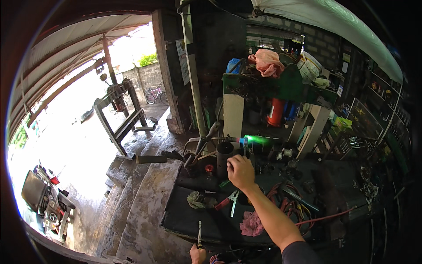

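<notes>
My left hand (198, 254), low in the head view, is closed around the lower end of a slim metal hand tool (200, 231), which points upward; its exact kind is unclear. My right arm reaches over the dark workbench (182, 220). At its end my right hand (241, 172) has curled fingers beside an upright dark cylinder (224, 155); what they hold, if anything, is hidden. Below that hand lies a red-handled tool with silver jaws (233, 203), apparently pliers. A crumpled greyish rag (196, 200) and a pink cloth (252, 223) rest nearby.
Coiled reddish hoses (285, 193) lie on the bench right of my forearm. Behind the cylinder glows a green light (257, 140). A green frame (263, 90) bearing cloths and a white bucket (309, 67) stands farther back. Rough concrete steps (125, 198) descend at left.
</notes>
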`<state>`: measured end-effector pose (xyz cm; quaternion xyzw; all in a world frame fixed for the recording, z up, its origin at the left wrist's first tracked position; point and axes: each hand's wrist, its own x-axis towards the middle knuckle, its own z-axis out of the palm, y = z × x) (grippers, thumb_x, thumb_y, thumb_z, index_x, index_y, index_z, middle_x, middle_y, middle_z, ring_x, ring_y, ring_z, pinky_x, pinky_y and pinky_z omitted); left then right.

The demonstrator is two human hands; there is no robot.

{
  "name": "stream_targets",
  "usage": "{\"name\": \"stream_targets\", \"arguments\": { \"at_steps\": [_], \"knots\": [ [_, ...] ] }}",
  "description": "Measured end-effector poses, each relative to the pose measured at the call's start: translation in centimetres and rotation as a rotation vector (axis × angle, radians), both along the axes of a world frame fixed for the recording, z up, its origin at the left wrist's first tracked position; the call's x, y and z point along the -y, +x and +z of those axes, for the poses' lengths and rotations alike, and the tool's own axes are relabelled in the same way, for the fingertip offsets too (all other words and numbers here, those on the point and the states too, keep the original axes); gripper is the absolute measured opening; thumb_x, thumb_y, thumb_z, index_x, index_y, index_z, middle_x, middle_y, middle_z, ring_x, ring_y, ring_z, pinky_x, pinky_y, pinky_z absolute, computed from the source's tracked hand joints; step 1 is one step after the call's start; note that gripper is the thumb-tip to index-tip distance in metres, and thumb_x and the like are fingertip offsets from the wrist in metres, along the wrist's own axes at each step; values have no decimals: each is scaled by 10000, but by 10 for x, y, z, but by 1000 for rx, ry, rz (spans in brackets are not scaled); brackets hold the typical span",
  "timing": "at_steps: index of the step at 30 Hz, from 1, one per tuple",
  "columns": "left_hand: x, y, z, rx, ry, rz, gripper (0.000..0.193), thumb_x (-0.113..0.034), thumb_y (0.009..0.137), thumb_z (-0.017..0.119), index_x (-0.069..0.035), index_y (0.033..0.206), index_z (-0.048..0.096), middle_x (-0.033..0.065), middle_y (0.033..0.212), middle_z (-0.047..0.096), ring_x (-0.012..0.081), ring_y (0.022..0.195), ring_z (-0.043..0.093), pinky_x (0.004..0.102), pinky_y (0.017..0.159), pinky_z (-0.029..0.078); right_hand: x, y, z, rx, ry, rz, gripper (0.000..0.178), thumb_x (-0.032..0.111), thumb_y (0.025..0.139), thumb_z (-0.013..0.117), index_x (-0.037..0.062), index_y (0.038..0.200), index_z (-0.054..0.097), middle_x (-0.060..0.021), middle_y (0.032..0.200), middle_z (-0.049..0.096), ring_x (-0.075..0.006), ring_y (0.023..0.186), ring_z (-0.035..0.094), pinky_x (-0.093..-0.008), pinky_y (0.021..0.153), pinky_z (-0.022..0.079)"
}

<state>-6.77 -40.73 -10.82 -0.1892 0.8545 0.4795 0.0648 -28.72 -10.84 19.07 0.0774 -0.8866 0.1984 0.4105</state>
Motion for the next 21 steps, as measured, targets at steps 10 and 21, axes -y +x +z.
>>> {"name": "stream_targets", "arguments": {
  "at_steps": [10,21],
  "knots": [
    [-15,7,67,-34,196,49,254,-163,864,600,22,1025,667,308,950,713,507,927,669,526,822,540,5,-132,-2,200,599,0,350,194,925,619,86,1253,680,-98,1245,652,-293,1268,574,-501,1148,384],
    [-6,-4,86,66,372,47,182,-79,874,596,-4,1030,654,183,784,700,284,684,704,419,608,559,18,-215,-21,-25,591,108,483,241,799,705,96,1254,637,-105,1267,643,-291,1144,613,-518,1029,471]
  ]
}}
